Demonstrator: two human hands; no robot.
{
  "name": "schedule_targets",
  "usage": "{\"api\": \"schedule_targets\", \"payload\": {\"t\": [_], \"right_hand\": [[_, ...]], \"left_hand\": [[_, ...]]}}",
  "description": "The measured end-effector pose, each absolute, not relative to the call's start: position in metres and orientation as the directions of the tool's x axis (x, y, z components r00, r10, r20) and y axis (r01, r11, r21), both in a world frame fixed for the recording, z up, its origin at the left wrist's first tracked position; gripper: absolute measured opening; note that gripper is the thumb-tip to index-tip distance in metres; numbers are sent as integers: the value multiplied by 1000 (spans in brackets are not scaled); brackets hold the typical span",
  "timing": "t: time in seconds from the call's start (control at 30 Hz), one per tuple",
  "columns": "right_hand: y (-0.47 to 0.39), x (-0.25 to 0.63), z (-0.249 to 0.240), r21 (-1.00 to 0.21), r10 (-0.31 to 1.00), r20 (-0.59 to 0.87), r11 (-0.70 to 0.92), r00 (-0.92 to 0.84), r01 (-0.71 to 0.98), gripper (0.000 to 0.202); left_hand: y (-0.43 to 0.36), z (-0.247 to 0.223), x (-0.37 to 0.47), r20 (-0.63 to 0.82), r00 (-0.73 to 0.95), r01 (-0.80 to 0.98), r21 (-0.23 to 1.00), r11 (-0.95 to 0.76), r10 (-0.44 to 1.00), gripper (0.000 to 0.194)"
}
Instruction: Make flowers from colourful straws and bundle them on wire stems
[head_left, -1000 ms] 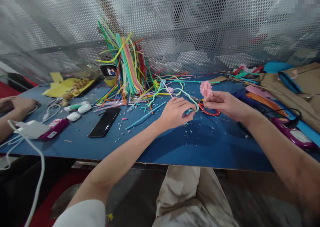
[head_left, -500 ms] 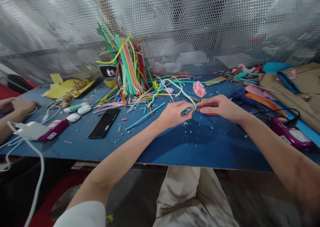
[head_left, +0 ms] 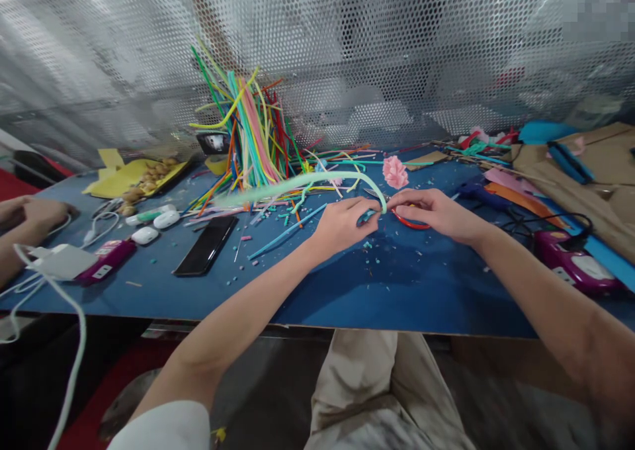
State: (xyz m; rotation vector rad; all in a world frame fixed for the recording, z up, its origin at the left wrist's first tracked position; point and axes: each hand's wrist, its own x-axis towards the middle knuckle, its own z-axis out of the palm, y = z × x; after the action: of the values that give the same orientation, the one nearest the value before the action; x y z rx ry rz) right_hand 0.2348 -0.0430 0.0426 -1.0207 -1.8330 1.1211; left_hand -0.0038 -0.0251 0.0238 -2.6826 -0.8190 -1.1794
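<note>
My left hand (head_left: 343, 226) is closed around a small blue fuzzy piece (head_left: 366, 217), mostly hidden by the fingers. Out of the same grip rises a mint-green pipe cleaner (head_left: 342, 175), bending over the hand in an arc, its far end blurred to the left. At its bend by the left fingertips, my right hand (head_left: 439, 213) pinches it between thumb and forefinger. Red-handled scissors (head_left: 413, 224) lie on the table, partly covered by the right hand. Just behind them stands a pink fluffy flower (head_left: 395, 172).
A thick bundle of colored pipe cleaners (head_left: 251, 132) stands at the back, with loose ones around it. A black phone (head_left: 206, 246) lies left of my arm. Another person's hand (head_left: 42, 213) rests at far left. A purple power strip (head_left: 570, 261) and cardboard (head_left: 600, 162) are right.
The mint-green pipe cleaner has swung up and left into a wide blurred arc. My right hand has shifted slightly, showing more of the red scissor handles. My left hand stays almost still.
</note>
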Motion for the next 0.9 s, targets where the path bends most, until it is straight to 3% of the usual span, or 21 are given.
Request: {"api": "schedule_targets", "payload": {"t": [0.1, 0.2, 0.27, 0.37, 0.47, 0.57, 0.7, 0.9], "right_hand": [[-40, 239, 45, -753, 868, 385, 492, -314, 437, 23], [-41, 243, 48, -662, 838, 516, 522, -178, 538, 21], [-46, 244, 50, -720, 862, 477, 496, -173, 485, 23], [-55, 237, 50, -822, 886, 337, 442, -319, 359, 27], [-62, 225, 44, -760, 846, 324, 499, -423, 416, 31], [-64, 214, 35, -661, 815, 323, 558, -481, 502, 49], [-62, 203, 25, -709, 826, 285, 523, -487, 472, 73], [-60, 201, 23, -811, 865, 297, 452, -403, 372, 59]], "left_hand": [[-13, 22, -10, 748, 532, 567, 34, -823, 397, 9], [0, 19, -17, 770, 507, 629, -23, -777, 387, 9], [5, 18, -19, 779, 493, 655, -41, -754, 387, 9], [8, 16, -19, 781, 500, 671, -75, -738, 375, 9], [8, 14, -17, 775, 522, 666, -108, -738, 357, 11], [7, 13, -16, 761, 549, 646, -124, -753, 346, 11], [3, 12, -11, 736, 589, 633, -162, -757, 334, 10], [-2, 8, -7, 700, 583, 621, -55, -782, 413, 13]]}}
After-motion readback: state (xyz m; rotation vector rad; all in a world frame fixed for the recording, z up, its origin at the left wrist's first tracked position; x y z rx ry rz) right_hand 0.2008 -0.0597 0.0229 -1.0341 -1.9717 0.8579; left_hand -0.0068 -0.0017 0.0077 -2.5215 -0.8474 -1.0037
